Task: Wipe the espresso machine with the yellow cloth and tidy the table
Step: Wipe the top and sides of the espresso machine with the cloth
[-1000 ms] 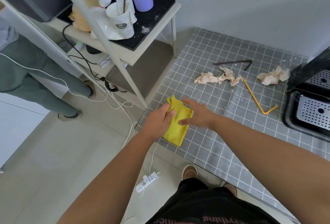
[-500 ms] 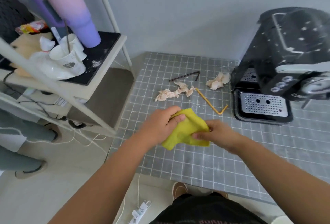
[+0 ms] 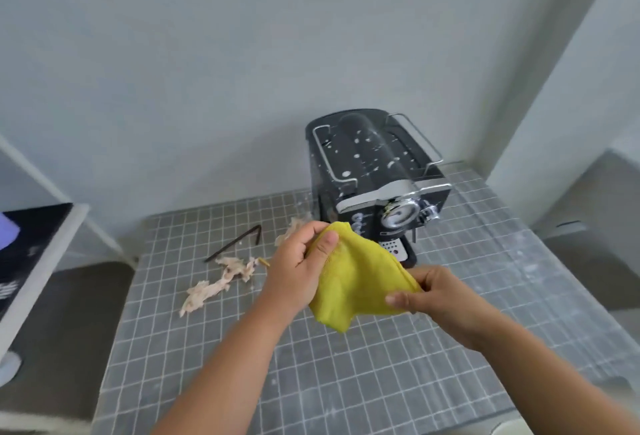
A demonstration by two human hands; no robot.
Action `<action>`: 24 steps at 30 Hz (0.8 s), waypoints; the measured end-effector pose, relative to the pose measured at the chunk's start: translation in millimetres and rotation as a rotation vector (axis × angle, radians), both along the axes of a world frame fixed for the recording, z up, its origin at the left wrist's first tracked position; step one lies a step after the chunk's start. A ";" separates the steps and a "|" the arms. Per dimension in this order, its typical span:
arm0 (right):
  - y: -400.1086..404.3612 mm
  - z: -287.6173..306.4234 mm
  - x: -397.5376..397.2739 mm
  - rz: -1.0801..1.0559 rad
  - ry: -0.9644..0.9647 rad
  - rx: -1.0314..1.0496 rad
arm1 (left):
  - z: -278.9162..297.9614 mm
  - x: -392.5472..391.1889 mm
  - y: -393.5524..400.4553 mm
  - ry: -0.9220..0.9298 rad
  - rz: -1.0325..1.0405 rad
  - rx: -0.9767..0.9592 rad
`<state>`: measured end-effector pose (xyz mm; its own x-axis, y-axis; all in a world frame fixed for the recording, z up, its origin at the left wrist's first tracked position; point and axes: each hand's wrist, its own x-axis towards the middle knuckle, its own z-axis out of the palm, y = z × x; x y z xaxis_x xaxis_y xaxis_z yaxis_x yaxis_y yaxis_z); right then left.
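The yellow cloth (image 3: 356, 282) is held up off the surface (image 3: 381, 375), stretched between both hands in front of the espresso machine (image 3: 377, 175). The left hand (image 3: 298, 268) is clenched on the cloth's upper left corner, thumb pressed over the fabric near the top edge. The right hand (image 3: 436, 292) is pinching the cloth's lower right edge, fingers curled round it. So both grips are closed on the cloth; a loose fold is seen hanging below, between the two hands.

The espresso machine is placed at the back of the surface, close to the wall, black with chrome rails on top and a round gauge on the front. White specks and smears are visible across its top. Part of its drip tray is hidden behind the cloth.

Litter is spread on the grid-patterned surface left of the hands: a crumpled tissue (image 3: 218, 282) well apart from the machine, a second crumpled tissue (image 3: 294, 226) partly hidden behind the left hand, a bent dark straw (image 3: 239, 244) further back, and the tip of a yellow straw (image 3: 265, 262) just beside the left hand. White dust is seen on the surface to the right.

A shelf (image 3: 41, 244) with a black mat is seen at the left edge.
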<state>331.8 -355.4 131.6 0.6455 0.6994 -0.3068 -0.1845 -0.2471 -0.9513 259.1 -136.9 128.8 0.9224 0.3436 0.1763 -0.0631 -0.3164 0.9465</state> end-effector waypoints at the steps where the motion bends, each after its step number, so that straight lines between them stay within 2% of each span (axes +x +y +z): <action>1: -4.9 2.9 2.5 -0.053 -0.003 0.035 | 3.6 6.2 -3.6 -0.008 0.014 -0.004; 5: -19.3 15.9 20.8 -0.310 0.041 0.357 | 15.8 24.2 -19.6 -0.061 0.059 -0.071; 8: -20.1 32.7 39.5 -0.407 0.005 0.468 | 22.9 32.7 -33.0 -0.115 0.098 -0.078; 11: -13.8 48.7 62.5 -0.504 -0.126 0.415 | 35.1 42.5 -46.2 -0.163 0.187 -0.047; 14: 0.6 67.0 92.6 -0.520 -0.402 0.272 | 43.6 56.5 -51.1 -0.168 0.342 0.035; 17: 14.9 83.1 120.0 -0.551 -0.552 0.183 | 47.3 74.3 -47.8 -0.191 0.513 0.188; 21: 15.3 85.3 132.8 -0.590 -0.411 0.264 | 55.2 90.2 -55.8 -0.270 0.628 0.275; 24: 2.6 83.0 133.0 -0.328 -0.330 0.367 | 59.7 96.9 -62.0 -0.312 0.675 0.234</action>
<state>464.8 -352.8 214.6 0.8663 0.4693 0.1711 0.1245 0.1288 -0.9838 356.0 -198.9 188.4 0.4226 0.7347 0.5306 -0.0384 -0.5704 0.8205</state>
